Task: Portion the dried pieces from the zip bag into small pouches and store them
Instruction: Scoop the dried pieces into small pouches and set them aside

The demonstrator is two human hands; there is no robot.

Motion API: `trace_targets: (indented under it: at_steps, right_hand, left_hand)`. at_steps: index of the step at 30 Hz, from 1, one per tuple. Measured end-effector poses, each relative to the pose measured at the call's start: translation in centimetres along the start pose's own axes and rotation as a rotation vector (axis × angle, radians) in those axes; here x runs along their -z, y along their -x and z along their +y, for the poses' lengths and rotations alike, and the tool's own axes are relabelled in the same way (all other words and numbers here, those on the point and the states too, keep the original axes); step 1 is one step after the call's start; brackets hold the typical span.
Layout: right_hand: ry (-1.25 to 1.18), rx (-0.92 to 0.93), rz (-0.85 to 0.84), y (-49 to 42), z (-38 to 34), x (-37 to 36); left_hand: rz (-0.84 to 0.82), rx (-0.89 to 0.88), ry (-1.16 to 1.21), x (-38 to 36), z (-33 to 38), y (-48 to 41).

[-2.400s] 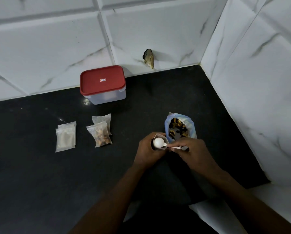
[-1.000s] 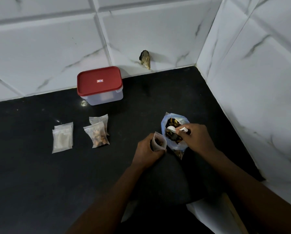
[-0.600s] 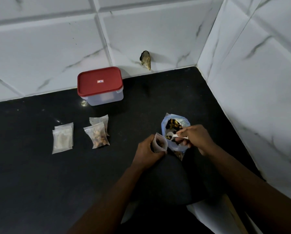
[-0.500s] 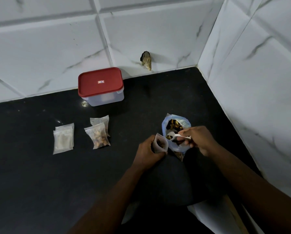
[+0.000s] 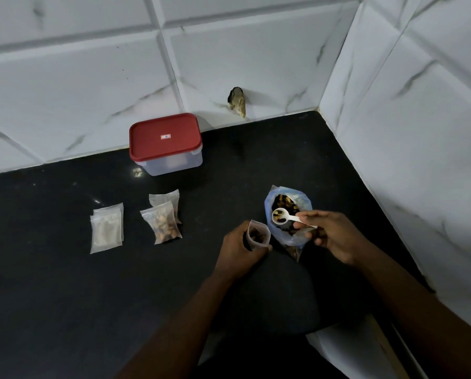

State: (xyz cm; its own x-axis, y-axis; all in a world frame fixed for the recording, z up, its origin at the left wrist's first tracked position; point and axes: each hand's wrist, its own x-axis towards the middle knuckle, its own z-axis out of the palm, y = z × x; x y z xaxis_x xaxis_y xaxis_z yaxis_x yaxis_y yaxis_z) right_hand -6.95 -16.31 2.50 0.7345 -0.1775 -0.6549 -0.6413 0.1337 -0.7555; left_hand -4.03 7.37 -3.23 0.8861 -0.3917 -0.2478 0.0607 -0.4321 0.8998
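Right grip pinches loaded spoon over zip bag | left grip clasps open pouch just beside bag

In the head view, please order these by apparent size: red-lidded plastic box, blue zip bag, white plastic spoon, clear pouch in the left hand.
1. Red-lidded plastic box
2. Blue zip bag, partly behind the right hand
3. White plastic spoon and clear pouch: look alike, each partly hidden by a hand; unranked.
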Motion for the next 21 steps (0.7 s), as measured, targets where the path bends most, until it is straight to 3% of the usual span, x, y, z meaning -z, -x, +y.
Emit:
trace_targets:
  at_steps: [8,12,14,17,21]
  right_hand:
    - [-0.068,0.100,-0.131,3.8,-0.6,-2.9]
    - [0.099,0.195,-0.153,4.9,-0.4,-5.6]
    - [0.319,0.329,-0.105,5.2,0.1,-6.8]
    - [0.688,0.672,-0.069,5.3,1.4,-7.9]
    - [0.827,0.990,-0.021,5.1,3.2,-8.7]
  left_hand:
    - [0.025,-0.032,0.033,1.4,-0.9,1.0]
    - [0.015,-0.048,0.038,2.0,-1.1,1.5]
    - [0.014,-0.046,0.059,2.4,-1.2,1.8]
    - [0.041,-0.054,0.101,3.1,-1.3,2.4]
    - [0.071,-0.084,0.117,3.8,-1.8,3.3]
